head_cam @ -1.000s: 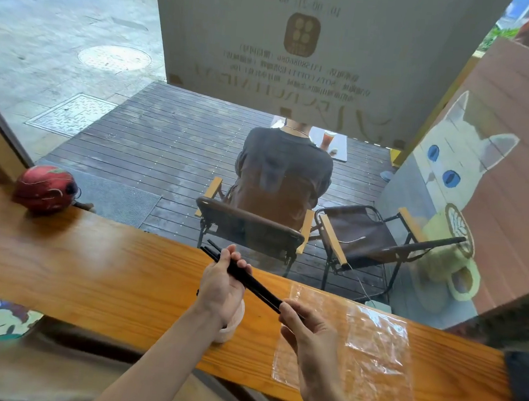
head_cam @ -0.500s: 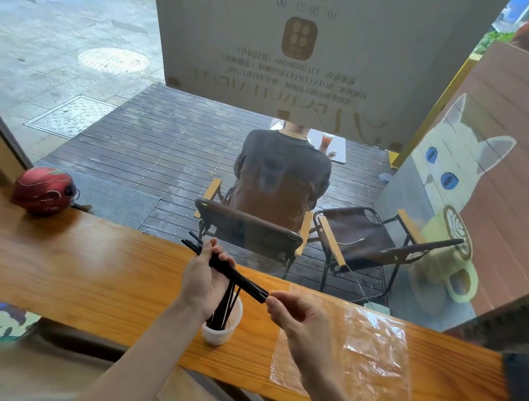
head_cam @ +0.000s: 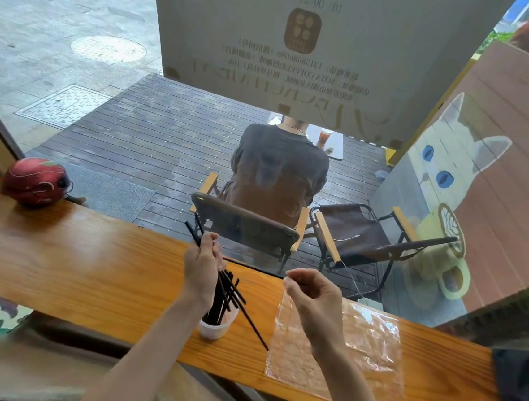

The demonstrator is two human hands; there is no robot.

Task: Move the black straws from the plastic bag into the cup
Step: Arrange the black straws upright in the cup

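My left hand (head_cam: 201, 268) grips a bundle of black straws (head_cam: 226, 293). Their upper ends poke out above my fingers and their lower ends stand in the small white cup (head_cam: 216, 329) on the wooden counter. One straw slants out past the cup's rim towards the bag's left edge. My right hand (head_cam: 316, 302) hovers to the right of the cup, above the bag's left part, fingers loosely curled and holding nothing I can see. The clear plastic bag (head_cam: 362, 348) lies flat on the counter and looks empty.
The orange wooden counter (head_cam: 88, 267) runs along a window. A red helmet (head_cam: 37, 182) sits at its far left. Outside the glass a person sits in a folding chair (head_cam: 244, 224) on a deck. A dark object (head_cam: 521, 386) lies at the right edge.
The bundle has swung from a flat slant between both hands to steeply upright with its lower ends in the cup. My right hand has let go of the straws and drawn right.
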